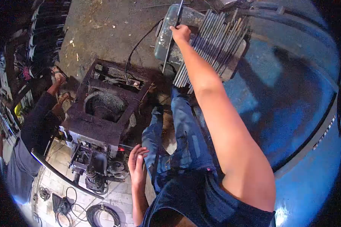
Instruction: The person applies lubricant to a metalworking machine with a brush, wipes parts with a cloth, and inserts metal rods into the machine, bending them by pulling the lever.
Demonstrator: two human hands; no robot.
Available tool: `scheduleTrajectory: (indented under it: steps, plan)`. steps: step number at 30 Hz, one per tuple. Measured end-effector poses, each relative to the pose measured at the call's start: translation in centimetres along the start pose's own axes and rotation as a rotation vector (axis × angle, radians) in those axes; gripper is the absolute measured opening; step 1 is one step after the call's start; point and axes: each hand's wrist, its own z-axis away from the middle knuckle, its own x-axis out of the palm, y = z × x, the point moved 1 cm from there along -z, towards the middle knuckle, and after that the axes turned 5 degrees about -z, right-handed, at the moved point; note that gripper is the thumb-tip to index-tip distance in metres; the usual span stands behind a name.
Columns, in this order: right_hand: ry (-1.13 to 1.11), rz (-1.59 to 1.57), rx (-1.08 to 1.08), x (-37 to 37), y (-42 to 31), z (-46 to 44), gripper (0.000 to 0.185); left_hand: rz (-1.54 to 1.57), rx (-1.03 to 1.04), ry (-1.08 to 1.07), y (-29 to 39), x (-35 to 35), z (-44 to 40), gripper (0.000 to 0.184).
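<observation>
My right hand [181, 34] is closed around a thin metal rod [168, 53], which slants over the worn green-grey support [163, 36]. A bundle of similar metal rods [212, 39] lies side by side just right of that hand, partly hidden by my forearm. My left hand [137, 163] is beside my thigh, near the edge of a dark machine [89, 126]. Its fingers are loosely bent, the thumb stands apart, and I see nothing in it. Close to those fingertips is a small glowing red spot [121, 149] at the machine's side.
Another person [34, 130] is at the left, across the machine. A long curved metal bar [60, 175] runs along its lower side. Coiled black cable [102, 216] lies on the tiled floor. A large blue surface [291, 125] fills the right side.
</observation>
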Motion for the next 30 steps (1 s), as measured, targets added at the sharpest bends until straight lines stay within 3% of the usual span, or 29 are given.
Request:
scheduleTrajectory:
  steps: [10,16,23,27,30]
  plan:
    - [0.084,-0.099,-0.009,0.3,1.0,0.6,0.04,-0.021,0.053,-0.017,0.0,-1.0,-0.6,0.057]
    - [0.232,-0.101,-0.18,1.2,2.8,-0.1,0.036,-0.055,0.071,-0.029,-0.6,-0.9,-0.8,0.055]
    - [0.283,-0.122,-0.203,0.2,2.8,-0.4,0.035,-0.02,0.051,-0.037,-0.8,-0.7,-0.9,0.053]
    - [0.277,-0.223,-0.233,-4.6,4.7,0.3,0.031,-0.129,0.073,-0.037,0.3,-0.2,-1.0,0.056]
    - [0.559,-0.061,-0.265,-9.4,9.8,-0.7,0.03,-0.133,0.091,-0.051,0.5,-0.2,-1.7,0.056]
